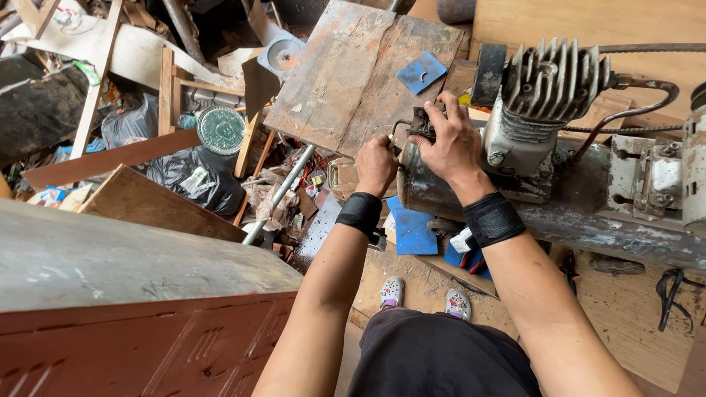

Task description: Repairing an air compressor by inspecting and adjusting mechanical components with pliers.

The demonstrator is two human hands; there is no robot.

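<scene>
While I look down, my left grip (376, 163) is fisted against the compressor tank (441, 192) end, and my right grip (448, 140) clasps a dark fitting (422, 122) atop it, right of the wooden board (353, 73).

Bare wooden board (353, 73) open ahead, finned cylinder (548, 84) blocking right, red cabinet (147, 345) left — scrap pile (184, 162) beyond, probably impassable

Two hands, left (376, 163) and right (450, 144), each with one black wristband. One finned compressor (548, 95), two blue sheets, one round green lid (221, 130).
</scene>
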